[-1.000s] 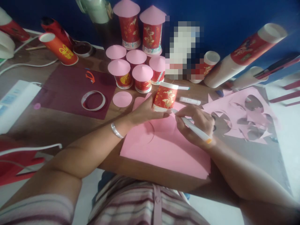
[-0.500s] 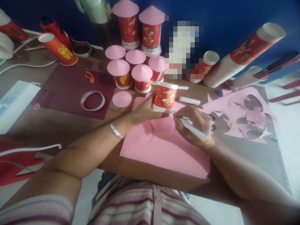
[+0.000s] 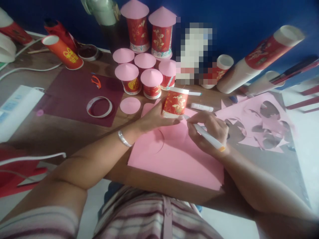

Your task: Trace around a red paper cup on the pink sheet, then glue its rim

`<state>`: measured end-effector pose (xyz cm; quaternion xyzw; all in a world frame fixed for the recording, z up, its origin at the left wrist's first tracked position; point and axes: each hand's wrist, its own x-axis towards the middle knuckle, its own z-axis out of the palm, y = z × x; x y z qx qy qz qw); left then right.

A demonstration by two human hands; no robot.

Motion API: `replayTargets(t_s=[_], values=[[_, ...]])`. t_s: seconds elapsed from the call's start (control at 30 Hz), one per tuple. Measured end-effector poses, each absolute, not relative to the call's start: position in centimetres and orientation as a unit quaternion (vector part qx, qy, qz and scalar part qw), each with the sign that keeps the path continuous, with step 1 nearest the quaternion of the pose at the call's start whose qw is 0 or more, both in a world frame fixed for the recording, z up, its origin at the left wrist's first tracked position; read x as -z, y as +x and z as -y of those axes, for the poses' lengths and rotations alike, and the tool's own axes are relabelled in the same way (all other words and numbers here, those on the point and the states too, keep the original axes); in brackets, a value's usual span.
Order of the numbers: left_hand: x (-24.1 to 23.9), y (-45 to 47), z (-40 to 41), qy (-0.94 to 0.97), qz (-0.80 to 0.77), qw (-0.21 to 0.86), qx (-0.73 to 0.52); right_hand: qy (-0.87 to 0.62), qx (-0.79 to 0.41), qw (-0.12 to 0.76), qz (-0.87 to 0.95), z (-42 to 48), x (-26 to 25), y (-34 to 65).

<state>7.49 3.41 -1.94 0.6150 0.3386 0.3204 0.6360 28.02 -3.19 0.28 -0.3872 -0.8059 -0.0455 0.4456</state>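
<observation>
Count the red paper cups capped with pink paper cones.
7 capped cups: two raised at the back, three in the middle row, two in front. Others may be hidden.

A red paper cup point(image 3: 175, 104) with gold patterning is standing on a pink paper sheet point(image 3: 179, 159), gripped by the left grip point(image 3: 154, 119). A white marker point(image 3: 211, 141) is slanting through the right grip point(image 3: 208, 131), its tip meeting the cup's bottom edge.
</observation>
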Motion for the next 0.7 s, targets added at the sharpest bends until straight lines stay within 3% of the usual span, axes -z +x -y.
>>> replayTargets(t_s=[0.7], values=[[2.63,7.45,-3.67,0.624,-0.332,0.623,-0.334,-0.4,0.026,0.414,0.817,3.74,-0.7,27.81]])
